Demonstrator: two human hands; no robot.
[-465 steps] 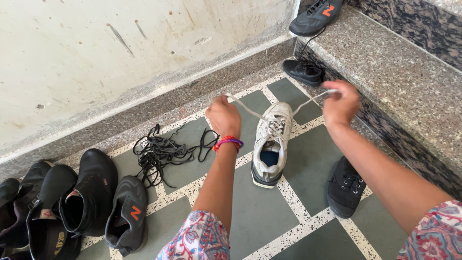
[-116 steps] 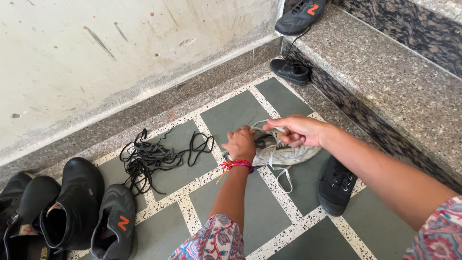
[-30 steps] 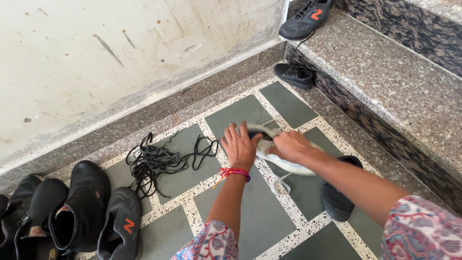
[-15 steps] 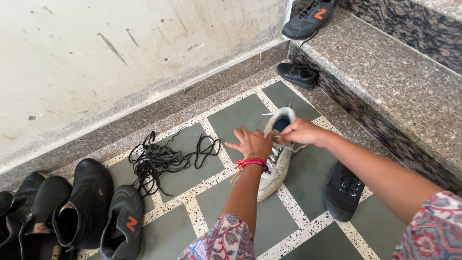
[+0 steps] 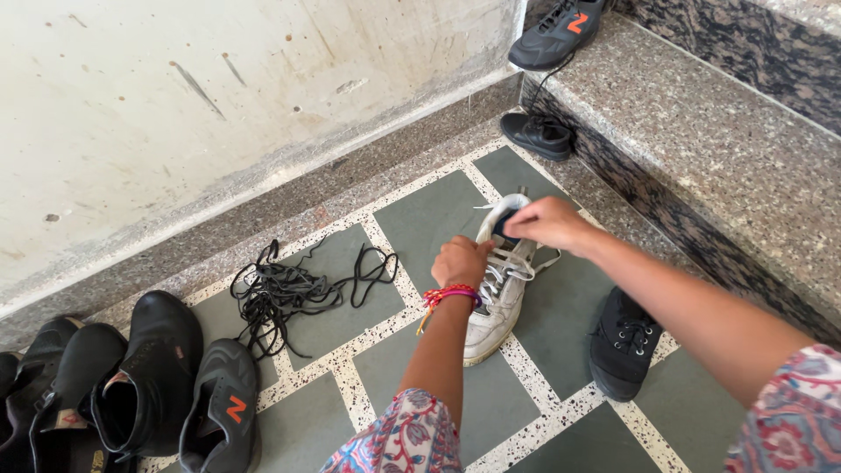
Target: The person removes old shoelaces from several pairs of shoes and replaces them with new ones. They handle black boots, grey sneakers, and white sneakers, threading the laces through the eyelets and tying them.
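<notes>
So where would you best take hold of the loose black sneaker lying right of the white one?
Probably at the heel collar of the black sneaker, coming from above. It sits upright on its sole on the tiled floor, opening facing up, clear of the white sneaker that both hands, left hand and right hand, are on.

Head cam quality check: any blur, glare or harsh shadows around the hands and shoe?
Head view: even daylight, no glare; white shoe, left hand and right hand sharp, shadows soft; sleeves at the bottom edge slightly soft.
</notes>
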